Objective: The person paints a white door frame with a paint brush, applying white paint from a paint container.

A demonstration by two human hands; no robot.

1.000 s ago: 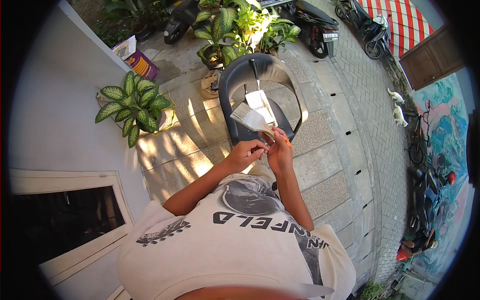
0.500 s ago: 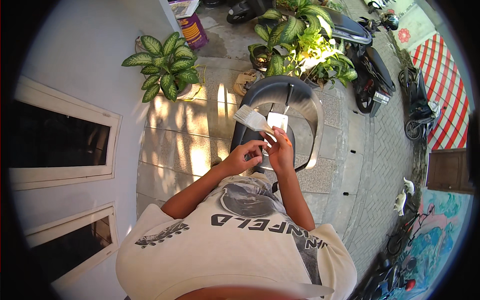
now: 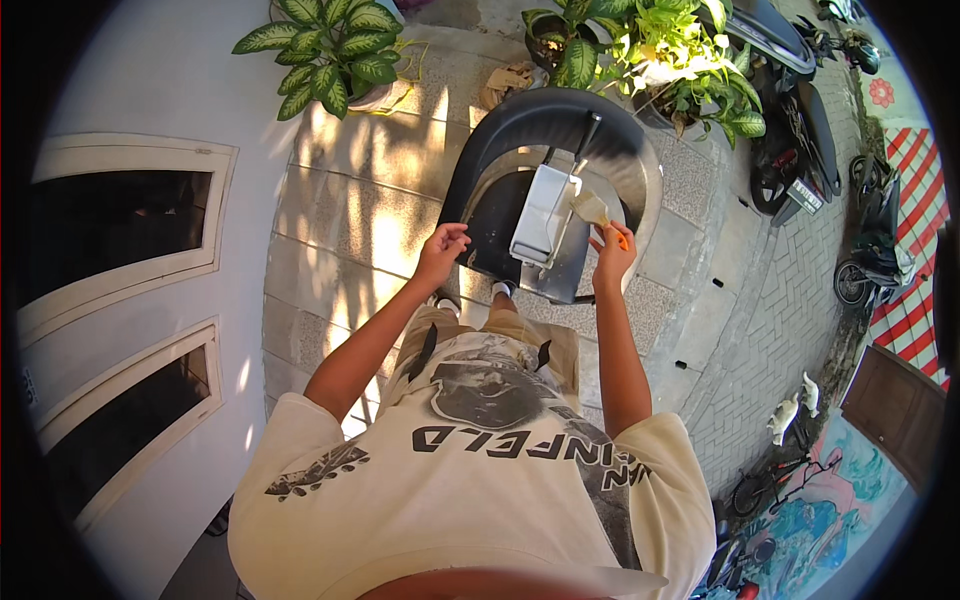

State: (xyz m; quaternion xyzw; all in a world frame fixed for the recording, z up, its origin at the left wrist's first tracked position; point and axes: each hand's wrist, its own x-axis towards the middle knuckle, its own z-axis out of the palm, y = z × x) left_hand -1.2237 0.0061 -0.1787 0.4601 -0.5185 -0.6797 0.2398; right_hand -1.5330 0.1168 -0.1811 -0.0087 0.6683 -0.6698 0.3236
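My right hand (image 3: pixel 613 258) grips a wide flat paintbrush (image 3: pixel 590 207) by its orange-tipped handle, its pale bristles pointing away from me. The brush head is just beyond the right edge of a white rectangular tray (image 3: pixel 540 225); whether it touches the tray I cannot tell. The tray rests on the seat of a black chair (image 3: pixel 490 215) with a curved backrest. A thin rod with a dark handle (image 3: pixel 590 135) extends from the tray's far end toward the backrest. My left hand (image 3: pixel 441 252) is held off the chair's left side, empty, its fingers loosely bent and apart.
Potted leafy plants (image 3: pixel 335 55) stand by the white wall (image 3: pixel 255 200) and beyond the chair. Two windows (image 3: pixel 120 235) line the left wall. Parked motorcycles (image 3: pixel 800 150) are along the paved lane (image 3: pixel 770 300) at right. Two white cats (image 3: pixel 785 415) are farther down it.
My hands have moved apart, the left one leftward, the right one rightward with the paintbrush. The brush has gone from above the tray to its right side. The view has shifted, showing more tray.
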